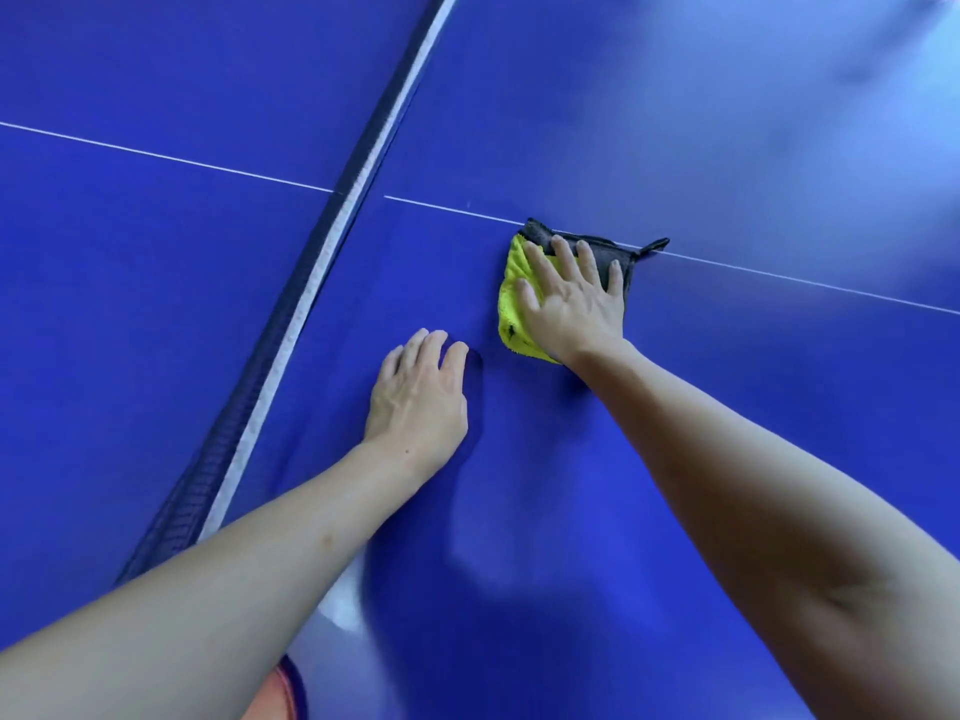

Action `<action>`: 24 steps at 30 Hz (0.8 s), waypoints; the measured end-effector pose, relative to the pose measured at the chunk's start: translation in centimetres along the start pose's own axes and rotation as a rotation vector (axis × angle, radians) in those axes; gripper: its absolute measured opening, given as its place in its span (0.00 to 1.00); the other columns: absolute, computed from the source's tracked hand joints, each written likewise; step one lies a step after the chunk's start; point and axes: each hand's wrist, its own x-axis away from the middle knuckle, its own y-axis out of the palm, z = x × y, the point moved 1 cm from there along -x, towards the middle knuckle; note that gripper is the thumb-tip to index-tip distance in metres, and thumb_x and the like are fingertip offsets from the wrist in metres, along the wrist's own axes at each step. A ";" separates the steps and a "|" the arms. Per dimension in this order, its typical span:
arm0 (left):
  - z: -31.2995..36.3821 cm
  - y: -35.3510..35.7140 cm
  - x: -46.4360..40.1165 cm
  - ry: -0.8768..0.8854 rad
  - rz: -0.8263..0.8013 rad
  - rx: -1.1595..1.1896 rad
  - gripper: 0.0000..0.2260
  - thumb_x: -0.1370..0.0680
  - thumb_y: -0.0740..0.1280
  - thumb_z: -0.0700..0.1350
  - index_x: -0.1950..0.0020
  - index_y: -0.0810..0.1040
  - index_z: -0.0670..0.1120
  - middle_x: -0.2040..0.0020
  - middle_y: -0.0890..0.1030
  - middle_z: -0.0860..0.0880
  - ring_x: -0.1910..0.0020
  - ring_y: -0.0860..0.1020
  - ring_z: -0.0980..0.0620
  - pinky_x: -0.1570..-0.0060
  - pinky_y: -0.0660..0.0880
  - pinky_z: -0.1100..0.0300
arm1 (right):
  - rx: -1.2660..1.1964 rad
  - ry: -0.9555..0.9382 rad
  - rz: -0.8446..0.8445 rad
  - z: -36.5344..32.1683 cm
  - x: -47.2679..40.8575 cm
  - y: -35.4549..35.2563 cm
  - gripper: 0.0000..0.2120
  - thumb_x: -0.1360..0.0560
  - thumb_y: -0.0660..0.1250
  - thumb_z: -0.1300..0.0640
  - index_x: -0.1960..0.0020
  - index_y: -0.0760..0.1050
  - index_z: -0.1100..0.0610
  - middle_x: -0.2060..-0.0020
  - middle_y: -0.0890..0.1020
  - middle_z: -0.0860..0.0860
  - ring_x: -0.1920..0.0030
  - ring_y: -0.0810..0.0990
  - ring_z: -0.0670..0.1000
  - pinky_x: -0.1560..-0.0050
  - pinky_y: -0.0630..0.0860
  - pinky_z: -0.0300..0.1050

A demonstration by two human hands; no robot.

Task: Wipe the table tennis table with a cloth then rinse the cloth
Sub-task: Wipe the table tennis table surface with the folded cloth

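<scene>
Our right hand (571, 304) presses flat, fingers spread, on a fluffy yellow-and-grey cloth (511, 298); our left hand (421, 397) rests open on the smooth blue desk (727, 148).

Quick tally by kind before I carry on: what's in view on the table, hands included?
Hands: 2, left hand bare on the table, right hand pressing the cloth
Cloths: 1, yellow and grey cloth
Nets: 1, net
Tables: 1
Total: 5

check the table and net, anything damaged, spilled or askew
Nothing stands out. The net runs straight and the table shows only glare. The right hand presses the cloth flat; the left hand rests beside it.
</scene>
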 end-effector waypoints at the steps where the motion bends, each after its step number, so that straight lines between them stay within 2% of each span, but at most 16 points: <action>1: 2.0 0.3 -0.1 0.015 -0.002 -0.002 0.22 0.21 0.60 0.42 0.26 0.67 0.46 0.24 0.66 0.44 0.22 0.60 0.43 0.24 0.58 0.49 | -0.002 0.021 0.000 2.4 0.5 -0.6 0.29 0.18 0.46 0.35 0.17 0.54 0.37 0.16 0.55 0.44 0.15 0.48 0.52 0.19 0.40 0.66; 4: 8.6 1.4 -0.3 0.053 -0.004 -0.005 0.22 0.20 0.60 0.43 0.25 0.66 0.46 0.23 0.64 0.44 0.21 0.58 0.44 0.24 0.57 0.49 | -0.002 0.080 -0.001 10.1 2.2 -2.6 0.29 0.18 0.45 0.35 0.17 0.53 0.36 0.16 0.54 0.43 0.15 0.47 0.51 0.19 0.40 0.67; 9: 20.2 2.9 -1.5 0.150 -0.009 0.005 0.22 0.22 0.62 0.42 0.27 0.70 0.45 0.25 0.68 0.43 0.23 0.62 0.42 0.26 0.61 0.48 | 0.000 0.188 -0.002 23.1 5.3 -5.8 0.28 0.17 0.45 0.35 0.18 0.50 0.34 0.15 0.53 0.42 0.15 0.45 0.50 0.21 0.39 0.70; 14: 28.4 4.1 -2.7 0.233 0.006 0.004 0.22 0.22 0.62 0.42 0.28 0.71 0.45 0.26 0.70 0.43 0.24 0.64 0.43 0.27 0.63 0.48 | 0.024 0.332 0.006 34.3 9.2 -8.1 0.28 0.17 0.43 0.35 0.18 0.49 0.34 0.15 0.51 0.42 0.15 0.42 0.51 0.24 0.35 0.76; 19: 31.4 4.6 -2.8 0.278 0.010 0.012 0.22 0.23 0.65 0.42 0.28 0.72 0.44 0.28 0.72 0.43 0.26 0.67 0.42 0.30 0.66 0.47 | 0.030 0.328 -0.070 35.4 11.8 -8.3 0.29 0.16 0.43 0.35 0.16 0.43 0.34 0.15 0.44 0.43 0.15 0.39 0.53 0.24 0.35 0.76; 24: 25.8 4.1 -2.4 0.248 0.040 -0.010 0.22 0.23 0.65 0.41 0.28 0.73 0.44 0.29 0.73 0.43 0.27 0.69 0.43 0.33 0.69 0.45 | 0.002 0.303 -0.070 31.8 12.2 -7.4 0.29 0.15 0.44 0.36 0.16 0.44 0.35 0.15 0.43 0.42 0.16 0.39 0.54 0.23 0.36 0.74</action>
